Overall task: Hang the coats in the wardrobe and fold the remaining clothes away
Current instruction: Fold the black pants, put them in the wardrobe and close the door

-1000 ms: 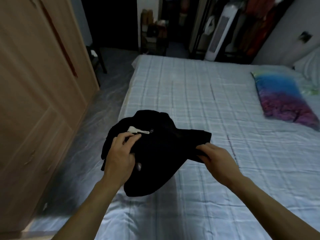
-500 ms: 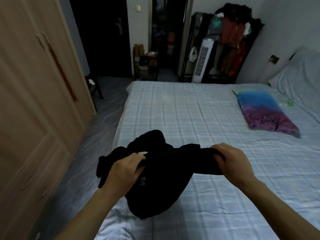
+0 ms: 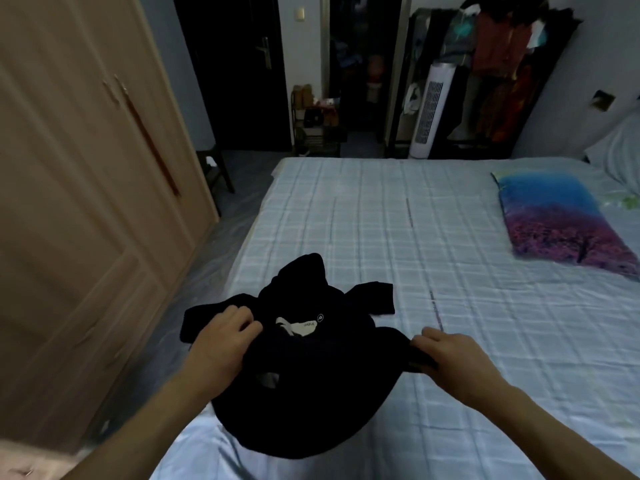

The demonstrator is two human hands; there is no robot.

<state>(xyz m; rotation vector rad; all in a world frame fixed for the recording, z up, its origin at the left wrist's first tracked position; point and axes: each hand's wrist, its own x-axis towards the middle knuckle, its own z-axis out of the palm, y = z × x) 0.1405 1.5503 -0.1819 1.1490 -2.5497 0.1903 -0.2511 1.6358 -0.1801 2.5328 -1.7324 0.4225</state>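
Since half a second ago, the black garment (image 3: 304,368) is lying lower and flatter over the near edge of the bed (image 3: 450,271), its white neck label now facing up in plain sight, and the head view is taking in more of the far wall. Both hands are remaining on the cloth.

The left hand (image 3: 221,344) is gripping the garment's left shoulder area, fingers curled into the fabric just beside the label. The right hand (image 3: 446,358) is pinching a bunched edge at the garment's right side. The cloth is sagging between them and draping toward the floor at the bed's corner.

Orientation: the collar opening is facing upward and away from the person, with one short sleeve (image 3: 374,299) spreading onto the bed beyond it. The long axis appears to be running from the collar down toward the person, the hem end hanging nearest; the exact hem line is lost in the dark folds.

Progress, as judged: this garment is being laid out, with no fold yet made in it. The wardrobe (image 3: 86,202) at left is standing with its doors closed, so what is hanging inside cannot be told. No other loose clothes are showing on the bed; a patterned pillow (image 3: 561,220) is lying well apart at right. Folding and stowing this piece are outstanding.
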